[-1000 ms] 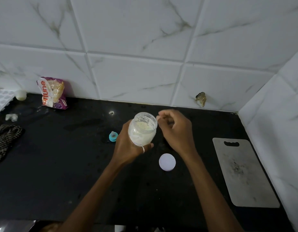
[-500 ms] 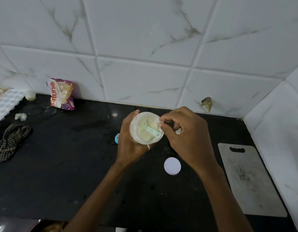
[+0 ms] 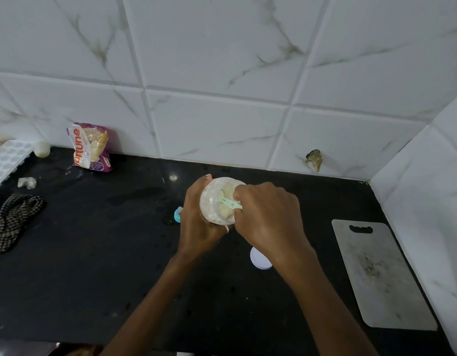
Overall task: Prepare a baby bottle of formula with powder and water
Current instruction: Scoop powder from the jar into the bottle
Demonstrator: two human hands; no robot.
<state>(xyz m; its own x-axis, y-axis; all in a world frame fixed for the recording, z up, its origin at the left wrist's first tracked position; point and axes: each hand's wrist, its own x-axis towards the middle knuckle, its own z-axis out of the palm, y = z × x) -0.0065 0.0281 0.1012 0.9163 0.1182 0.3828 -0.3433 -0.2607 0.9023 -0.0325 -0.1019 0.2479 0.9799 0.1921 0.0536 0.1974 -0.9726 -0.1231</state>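
Wrapped around the small clear plastic jar of pale yellowish-white powder (image 3: 217, 201), the left hand (image 3: 199, 222) clamped it from the side and tipped its open mouth toward the camera, just above the black speckled stone counter (image 3: 93, 265). Beside it, the right hand (image 3: 268, 222) pinched shut on the handle of the slim mint-green plastic scoop (image 3: 228, 202), whose bowl end was down in the powder inside the jar. Just behind the jar's left side, a small blue plastic ring (image 3: 178, 214) showed past the left hand, and the round white jar lid (image 3: 259, 259) lay flat on the counter below the jar, partly under the right wrist. Well to the right of the jar sat the grey rectangular cutting board (image 3: 381, 273). No baby bottle or water could be made out, so the step in hand looked like the 1st measure of powder: loading the scoop. The next move would probably call for lifting the scoop out level, keeping the jar steady so nothing spilled, and carrying the powder to a bottle, which would first have to be brought within reach.
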